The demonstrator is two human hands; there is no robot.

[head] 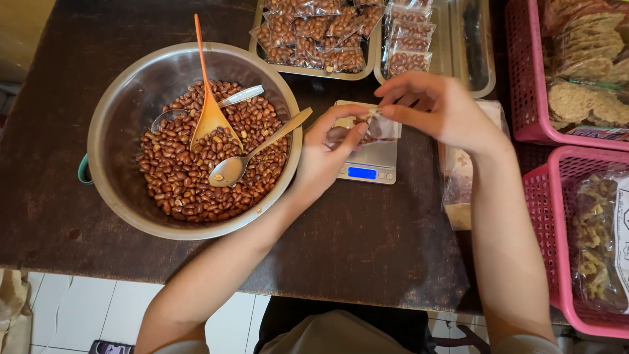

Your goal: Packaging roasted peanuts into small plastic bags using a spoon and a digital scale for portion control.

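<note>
Both hands, left hand [327, 154] and right hand [436, 108], pinching small peanut bag [379, 128] above scale [368, 164].

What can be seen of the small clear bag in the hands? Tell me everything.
The small clear bag is thin see-through plastic with a few brown peanuts inside. Left hand and right hand pinch it from both sides, just above the small silver scale. Whether it rests on the scale cannot be told.
</note>
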